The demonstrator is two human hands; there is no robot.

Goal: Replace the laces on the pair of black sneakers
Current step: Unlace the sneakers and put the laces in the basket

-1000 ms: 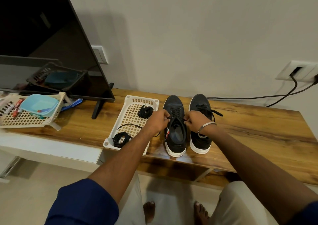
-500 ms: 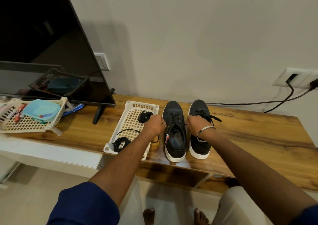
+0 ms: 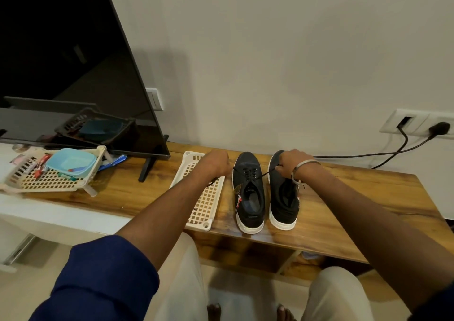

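Two black sneakers with white soles stand side by side on the wooden shelf, toes toward the wall. The left sneaker [image 3: 248, 193] has its black lace [image 3: 266, 173] drawn out to both sides. My left hand [image 3: 216, 162] grips one lace end over the white lattice tray [image 3: 208, 207]. My right hand [image 3: 291, 162] pinches the other end above the right sneaker [image 3: 282, 197], hiding that shoe's laces. My left forearm covers the spare black laces in the tray.
A television [image 3: 73, 75] stands at the left with its foot [image 3: 146, 170] on the wooden shelf [image 3: 356, 205]. A second lattice basket [image 3: 49, 180] holds a blue container [image 3: 71, 162]. Black cables [image 3: 368, 154] run from wall sockets [image 3: 417, 124] along the back.
Both hands have moved apart, away from the left sneaker's middle, drawing its lace ends out sideways. The left hand now sits over the tray and the right over the other shoe.
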